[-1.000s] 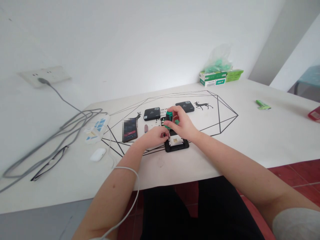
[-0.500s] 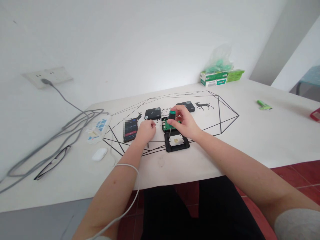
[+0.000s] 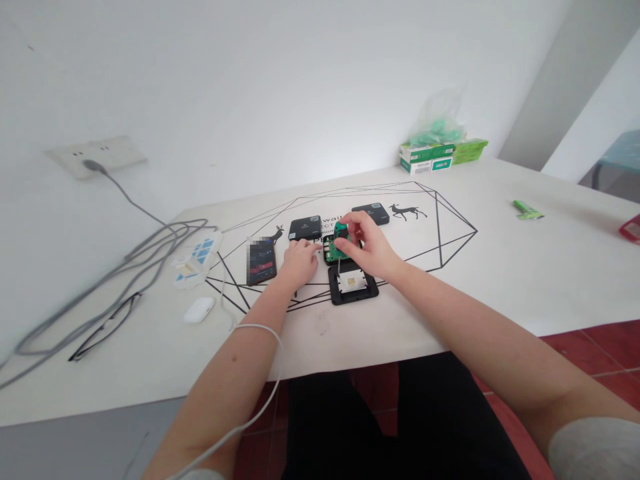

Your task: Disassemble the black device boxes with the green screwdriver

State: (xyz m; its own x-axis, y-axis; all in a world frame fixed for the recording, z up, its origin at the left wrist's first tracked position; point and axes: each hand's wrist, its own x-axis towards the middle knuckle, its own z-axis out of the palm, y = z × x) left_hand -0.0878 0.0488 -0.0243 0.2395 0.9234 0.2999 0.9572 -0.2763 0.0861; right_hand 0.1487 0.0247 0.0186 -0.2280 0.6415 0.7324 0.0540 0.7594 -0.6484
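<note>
My right hand (image 3: 370, 247) grips a screwdriver (image 3: 341, 231) with a green and black handle. Its thin metal shaft points down at the front edge of a green circuit board (image 3: 333, 251), which sits in a black case. Just in front lies a black cover (image 3: 353, 296) with a silver metal plate (image 3: 352, 281) on it. My left hand (image 3: 301, 263) rests on the table left of the board, index finger stretched toward the board's left side. Tiny dark bits lie near that fingertip, too small to name surely. A dark thin object pokes out below the left hand, mostly hidden.
Two closed black boxes (image 3: 305, 228) lie behind my hands. On the left are a phone (image 3: 261, 260), a white earbud case (image 3: 199, 310), a plastic parts box (image 3: 199, 259), eyeglasses (image 3: 106, 327) and grey cables (image 3: 107, 293). Green and white boxes (image 3: 427, 155) stand at the back right.
My left hand has moved slightly right, and its index finger now stretches toward the board. The screwdriver handle has tilted or turned a little in my right hand.
</note>
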